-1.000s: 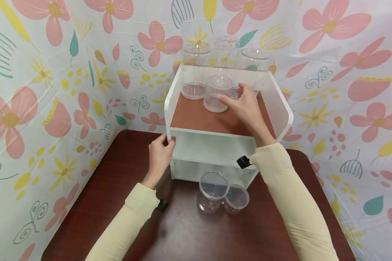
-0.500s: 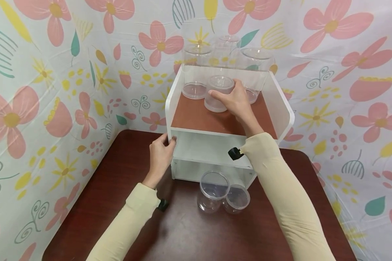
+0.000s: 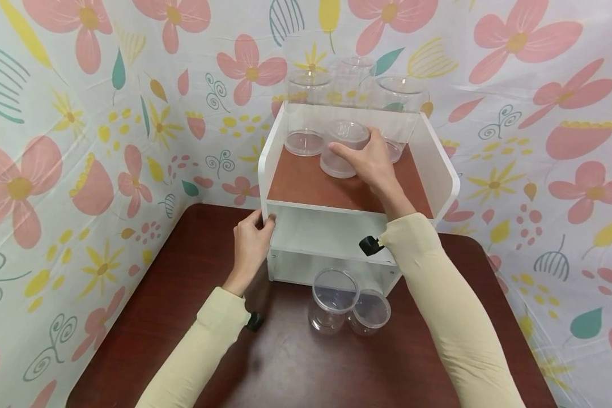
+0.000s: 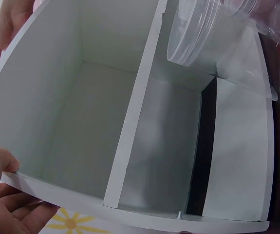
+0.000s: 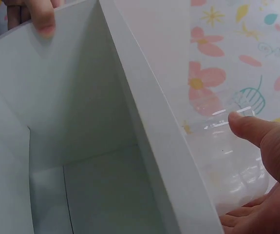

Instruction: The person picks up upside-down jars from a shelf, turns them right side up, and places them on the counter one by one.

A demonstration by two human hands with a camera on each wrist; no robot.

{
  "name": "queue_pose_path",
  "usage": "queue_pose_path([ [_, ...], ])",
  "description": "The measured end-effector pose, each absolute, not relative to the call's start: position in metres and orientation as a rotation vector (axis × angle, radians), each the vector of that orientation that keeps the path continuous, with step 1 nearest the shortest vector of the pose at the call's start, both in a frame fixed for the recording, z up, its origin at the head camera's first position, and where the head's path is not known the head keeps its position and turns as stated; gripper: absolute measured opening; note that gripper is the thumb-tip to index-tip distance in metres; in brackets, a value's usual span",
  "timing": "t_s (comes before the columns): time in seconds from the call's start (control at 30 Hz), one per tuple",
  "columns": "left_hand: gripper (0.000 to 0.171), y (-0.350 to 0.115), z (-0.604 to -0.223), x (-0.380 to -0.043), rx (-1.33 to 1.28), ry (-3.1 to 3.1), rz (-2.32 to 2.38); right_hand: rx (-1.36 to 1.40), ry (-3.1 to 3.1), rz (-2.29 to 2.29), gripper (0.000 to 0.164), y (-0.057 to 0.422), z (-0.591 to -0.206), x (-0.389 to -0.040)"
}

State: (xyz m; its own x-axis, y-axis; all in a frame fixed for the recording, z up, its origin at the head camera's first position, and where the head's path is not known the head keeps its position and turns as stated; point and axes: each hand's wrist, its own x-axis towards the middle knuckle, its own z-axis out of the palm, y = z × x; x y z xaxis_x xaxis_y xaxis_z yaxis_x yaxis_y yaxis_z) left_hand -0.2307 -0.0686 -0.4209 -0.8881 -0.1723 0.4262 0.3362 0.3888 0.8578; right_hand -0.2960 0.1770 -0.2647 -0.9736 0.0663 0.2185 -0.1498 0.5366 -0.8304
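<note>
A white shelf unit [image 3: 331,209] with a brown top stands on the table. My left hand [image 3: 251,241] grips the front edge of its left side panel; the left wrist view shows the thumb [image 4: 8,162] inside and the fingers outside. On the brown top, my right hand [image 3: 374,164] holds a short clear plastic jar [image 3: 335,165], which stands upright. In the right wrist view, the thumb lies on one side of this jar [image 5: 232,168] and the fingers pass round the other, partly hidden by the shelf edge.
Behind the held jar stand three taller clear jars: one at the left [image 3: 304,143], one at the right [image 3: 400,122], one at the back [image 3: 358,68]. Two lidded clear jars, a larger [image 3: 335,292] and a smaller [image 3: 371,310], stand on the dark red table [image 3: 296,368] before the unit.
My right hand has moved left from beside the short jar and taken hold of it. The jar has barely shifted. My left hand stays on the side panel.
</note>
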Motion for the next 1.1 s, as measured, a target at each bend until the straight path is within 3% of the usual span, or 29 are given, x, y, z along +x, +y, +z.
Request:
queue_pose_path([
  [0.2, 0.019, -0.068, -0.421, -0.230, -0.133, -2.202, -1.515, 0.070, -2.509, 1.449, 0.103, 0.188, -0.266, -0.281],
  [0.47, 0.017, -0.068, -0.421, -0.231, -0.141, -2.209, -1.499, 0.171, -2.399, 1.575, 0.086, 0.206, -0.264, -0.255],
  [1.1, 0.017, -0.071, -0.422, -0.232, -0.160, -2.219, -1.489, 0.226, -2.201, 1.828, 0.071, 0.237, -0.266, -0.193],
])
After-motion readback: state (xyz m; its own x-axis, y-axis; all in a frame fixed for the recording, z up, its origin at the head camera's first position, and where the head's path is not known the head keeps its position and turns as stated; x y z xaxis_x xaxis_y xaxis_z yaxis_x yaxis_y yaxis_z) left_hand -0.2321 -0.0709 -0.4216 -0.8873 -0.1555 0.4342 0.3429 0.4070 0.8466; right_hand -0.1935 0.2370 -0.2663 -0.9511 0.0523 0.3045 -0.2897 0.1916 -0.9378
